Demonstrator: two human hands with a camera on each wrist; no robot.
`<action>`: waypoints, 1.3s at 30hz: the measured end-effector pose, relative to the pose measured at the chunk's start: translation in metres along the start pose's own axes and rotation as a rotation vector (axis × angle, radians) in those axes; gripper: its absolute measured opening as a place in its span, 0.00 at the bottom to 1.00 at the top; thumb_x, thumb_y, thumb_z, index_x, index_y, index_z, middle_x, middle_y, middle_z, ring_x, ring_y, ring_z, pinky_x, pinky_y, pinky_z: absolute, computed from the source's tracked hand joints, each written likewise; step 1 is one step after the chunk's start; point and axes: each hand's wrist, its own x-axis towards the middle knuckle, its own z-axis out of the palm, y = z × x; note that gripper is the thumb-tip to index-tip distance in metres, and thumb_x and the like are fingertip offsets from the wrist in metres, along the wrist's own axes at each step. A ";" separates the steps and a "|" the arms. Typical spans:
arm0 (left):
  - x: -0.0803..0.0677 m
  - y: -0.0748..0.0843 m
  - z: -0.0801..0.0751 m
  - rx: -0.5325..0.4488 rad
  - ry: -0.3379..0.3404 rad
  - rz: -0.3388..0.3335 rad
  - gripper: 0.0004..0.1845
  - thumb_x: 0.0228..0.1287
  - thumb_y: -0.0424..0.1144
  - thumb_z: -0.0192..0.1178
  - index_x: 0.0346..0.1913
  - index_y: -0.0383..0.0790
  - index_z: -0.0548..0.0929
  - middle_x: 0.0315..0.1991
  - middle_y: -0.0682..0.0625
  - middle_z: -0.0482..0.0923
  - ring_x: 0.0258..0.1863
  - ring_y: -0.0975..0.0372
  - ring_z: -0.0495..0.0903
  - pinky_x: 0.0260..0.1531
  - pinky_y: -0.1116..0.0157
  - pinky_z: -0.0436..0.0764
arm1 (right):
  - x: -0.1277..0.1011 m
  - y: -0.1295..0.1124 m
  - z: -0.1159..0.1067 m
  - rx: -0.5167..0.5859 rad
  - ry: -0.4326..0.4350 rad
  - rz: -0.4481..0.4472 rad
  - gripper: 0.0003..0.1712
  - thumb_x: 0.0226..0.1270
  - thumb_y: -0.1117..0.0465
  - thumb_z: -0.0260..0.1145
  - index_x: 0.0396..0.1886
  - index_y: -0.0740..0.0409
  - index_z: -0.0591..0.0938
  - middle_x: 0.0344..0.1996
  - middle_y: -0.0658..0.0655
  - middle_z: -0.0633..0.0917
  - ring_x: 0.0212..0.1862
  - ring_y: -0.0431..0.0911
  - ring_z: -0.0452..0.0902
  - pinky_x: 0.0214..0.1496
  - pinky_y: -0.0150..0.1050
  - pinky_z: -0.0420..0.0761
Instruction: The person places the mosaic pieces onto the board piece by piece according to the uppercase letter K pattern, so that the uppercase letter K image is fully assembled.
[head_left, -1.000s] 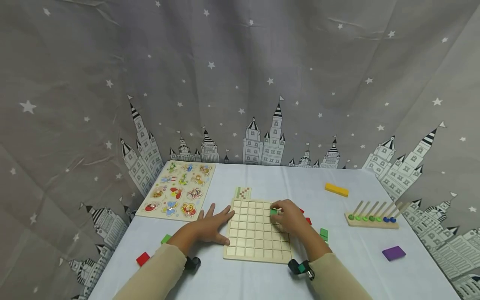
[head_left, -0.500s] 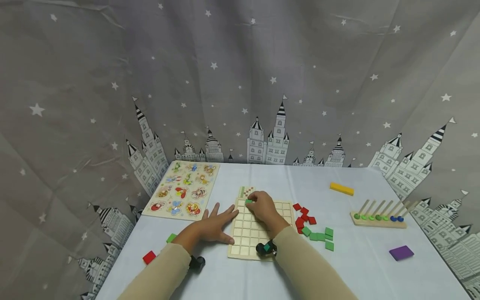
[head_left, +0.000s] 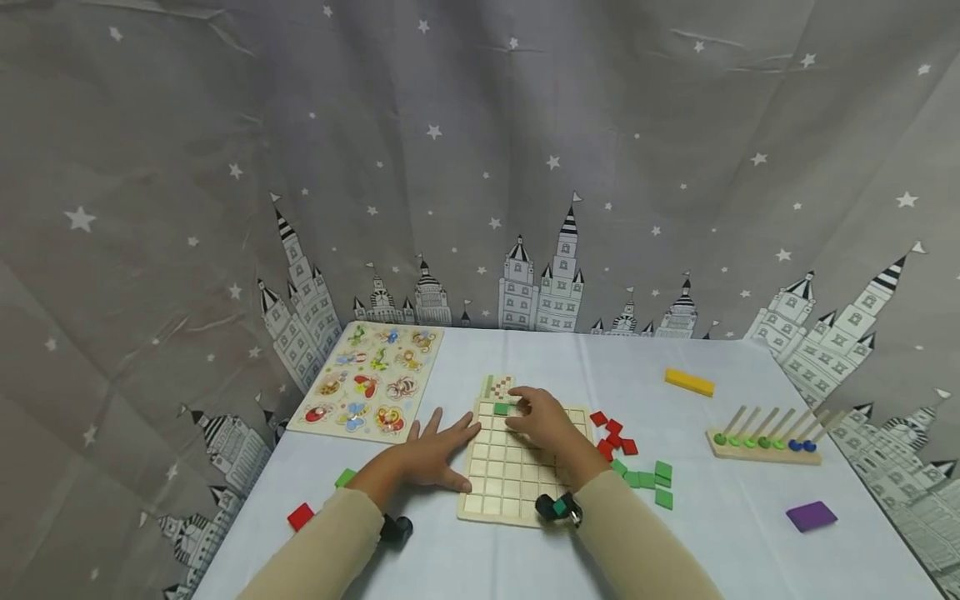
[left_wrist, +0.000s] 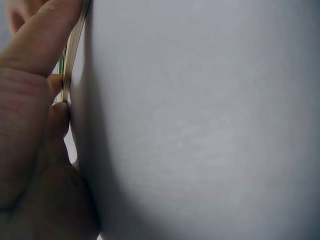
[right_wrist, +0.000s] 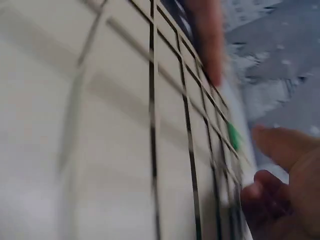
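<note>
A wooden grid board (head_left: 491,487) lies flat, with one green square tile (head_left: 501,409) in its top row, second cell from the left. My left hand (head_left: 427,457) rests with fingers spread, thumb and fingertips at the board's left edge; in the left wrist view its fingers (left_wrist: 42,37) touch that edge. Over the board's upper part, my right hand (head_left: 546,423) is just right of the green tile, thumb and fingers parted and holding nothing. In the right wrist view the green tile (right_wrist: 233,136) sits apart from the fingers. A small pattern card (head_left: 498,386) touches the board's top edge.
Right of the board lie several loose red tiles (head_left: 604,450) and green tiles (head_left: 663,498). Farther right are a yellow bar (head_left: 689,382), a pegged bead stand (head_left: 763,446) and a purple block (head_left: 811,517). An animal picture puzzle (head_left: 382,375), a red block (head_left: 301,517) and a green piece (head_left: 345,477) lie left.
My right hand carried the green tile leftward across the top row, let go of it in the second cell, and has drawn back slightly right. My left hand stays at the board's edge.
</note>
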 end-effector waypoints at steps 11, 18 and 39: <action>0.000 -0.004 0.000 -0.018 -0.005 -0.004 0.61 0.50 0.70 0.75 0.85 0.64 0.53 0.87 0.57 0.40 0.84 0.39 0.25 0.75 0.28 0.30 | -0.112 0.069 -0.072 -0.332 0.122 0.321 0.33 0.56 0.47 0.82 0.57 0.60 0.85 0.47 0.59 0.84 0.50 0.53 0.75 0.53 0.53 0.82; -0.001 -0.005 -0.002 -0.016 -0.001 0.012 0.61 0.51 0.70 0.73 0.85 0.64 0.53 0.87 0.57 0.39 0.84 0.39 0.25 0.75 0.28 0.30 | -0.118 0.086 -0.071 -0.352 0.095 0.329 0.27 0.57 0.47 0.82 0.52 0.57 0.88 0.43 0.56 0.84 0.46 0.52 0.74 0.48 0.48 0.81; -0.002 -0.001 -0.001 -0.018 -0.006 -0.003 0.61 0.51 0.72 0.72 0.85 0.64 0.53 0.87 0.58 0.39 0.84 0.40 0.24 0.75 0.29 0.29 | -0.037 -0.004 -0.003 0.030 0.049 0.022 0.17 0.69 0.59 0.74 0.55 0.55 0.86 0.38 0.49 0.84 0.40 0.44 0.77 0.46 0.44 0.81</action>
